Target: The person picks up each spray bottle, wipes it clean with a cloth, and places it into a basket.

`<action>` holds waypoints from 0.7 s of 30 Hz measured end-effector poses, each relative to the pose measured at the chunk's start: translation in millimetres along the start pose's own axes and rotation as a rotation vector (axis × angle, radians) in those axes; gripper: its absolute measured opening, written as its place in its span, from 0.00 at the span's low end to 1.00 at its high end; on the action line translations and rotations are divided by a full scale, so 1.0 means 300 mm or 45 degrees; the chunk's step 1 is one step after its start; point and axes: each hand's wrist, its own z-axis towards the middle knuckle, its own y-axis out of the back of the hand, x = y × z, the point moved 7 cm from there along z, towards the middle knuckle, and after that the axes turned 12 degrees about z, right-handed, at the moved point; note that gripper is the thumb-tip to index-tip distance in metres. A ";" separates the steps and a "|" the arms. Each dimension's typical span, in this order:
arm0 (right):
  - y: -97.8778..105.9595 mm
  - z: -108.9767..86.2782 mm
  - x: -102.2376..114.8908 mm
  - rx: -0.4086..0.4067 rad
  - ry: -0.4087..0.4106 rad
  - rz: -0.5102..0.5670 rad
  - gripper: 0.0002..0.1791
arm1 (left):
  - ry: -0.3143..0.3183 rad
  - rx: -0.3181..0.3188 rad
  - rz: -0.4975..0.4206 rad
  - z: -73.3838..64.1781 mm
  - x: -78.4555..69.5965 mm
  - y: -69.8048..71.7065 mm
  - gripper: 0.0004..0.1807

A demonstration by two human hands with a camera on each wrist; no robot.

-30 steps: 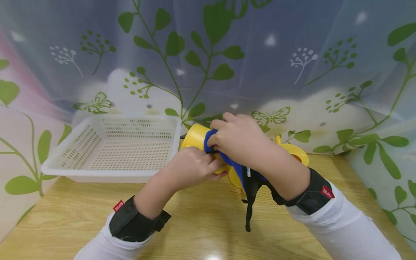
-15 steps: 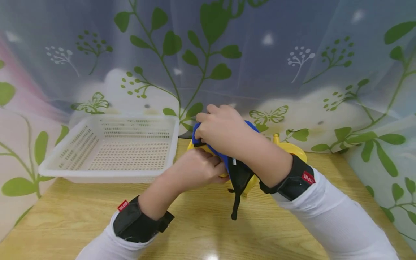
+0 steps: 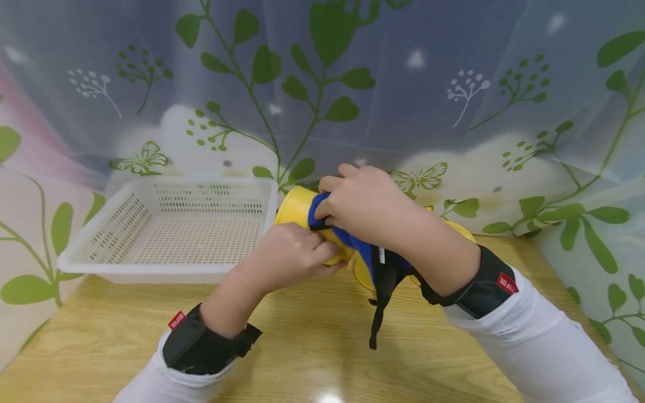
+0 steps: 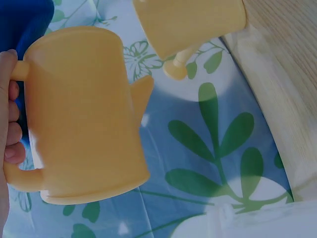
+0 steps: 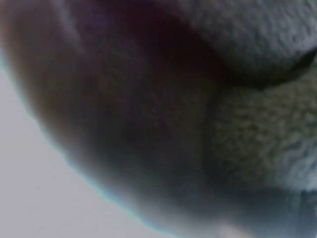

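Observation:
A yellow watering can [image 3: 294,206] is held tilted above the table, its flat end towards the basket. My left hand [image 3: 297,254] grips its loop handle; the left wrist view shows the fingers curled through it beside the can's smooth body [image 4: 84,114] and short spout [image 4: 142,96]. My right hand [image 3: 368,204] holds a blue cloth [image 3: 365,252] with black edging against the can's upper side. Much of the can is hidden under that hand and cloth. The right wrist view is dark and blurred, with fuzzy fabric [image 5: 262,134] close to the lens.
A second yellow can [image 4: 193,25] with a knob-ended spout stands behind my right forearm, mostly hidden in the head view. At the left on the wooden table [image 3: 302,347] sits a white perforated basket [image 3: 151,268]. A leaf-printed curtain [image 3: 403,101] closes off the back.
My right hand and the cloth slid left over the can's flat end, then back right, baring that end again. The left hand kept its grip on the handle.

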 end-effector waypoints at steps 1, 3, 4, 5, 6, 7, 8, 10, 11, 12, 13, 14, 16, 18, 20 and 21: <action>0.002 -0.011 -0.001 -0.021 0.016 0.009 0.09 | 0.004 -0.001 0.005 -0.005 0.005 0.001 0.21; 0.002 -0.033 -0.006 -0.047 0.043 0.022 0.09 | 0.018 0.001 -0.006 -0.014 0.014 0.002 0.23; 0.001 -0.045 -0.008 -0.055 0.055 0.025 0.09 | 0.024 0.001 -0.013 -0.018 0.018 0.003 0.24; 0.001 -0.056 -0.011 -0.062 0.065 0.032 0.10 | 0.029 0.001 -0.018 -0.022 0.022 0.003 0.24; 0.000 -0.066 -0.015 -0.066 0.069 0.043 0.10 | 0.031 0.003 -0.019 -0.025 0.026 0.004 0.24; -0.002 -0.077 -0.017 -0.070 0.074 0.055 0.10 | 0.035 0.004 -0.024 -0.029 0.028 0.005 0.24; -0.005 -0.086 -0.020 -0.067 0.074 0.066 0.10 | 0.038 0.003 -0.028 -0.033 0.030 0.005 0.23; -0.008 -0.102 -0.025 -0.065 0.076 0.088 0.09 | 0.030 -0.010 -0.024 -0.037 0.030 0.009 0.22; -0.009 -0.109 -0.027 -0.063 0.078 0.101 0.09 | 0.027 -0.019 -0.023 -0.038 0.030 0.011 0.22; -0.009 -0.115 -0.028 -0.060 0.079 0.115 0.09 | 0.022 -0.028 -0.022 -0.039 0.029 0.013 0.22; -0.009 -0.122 -0.031 -0.056 0.076 0.128 0.09 | 0.014 -0.043 -0.020 -0.037 0.027 0.016 0.21; -0.008 -0.128 -0.034 -0.051 0.074 0.140 0.09 | 0.005 -0.058 -0.016 -0.036 0.025 0.018 0.21; -0.006 -0.133 -0.037 -0.041 0.065 0.157 0.09 | -0.012 -0.085 -0.010 -0.033 0.020 0.023 0.21; -0.005 -0.129 -0.039 -0.029 0.046 0.173 0.10 | -0.019 -0.100 -0.008 -0.032 0.018 0.026 0.21; -0.006 -0.115 -0.042 -0.014 0.016 0.194 0.10 | -0.026 -0.111 -0.004 -0.030 0.016 0.028 0.21; -0.006 -0.106 -0.043 -0.005 0.001 0.200 0.10 | -0.031 -0.116 -0.002 -0.030 0.016 0.028 0.21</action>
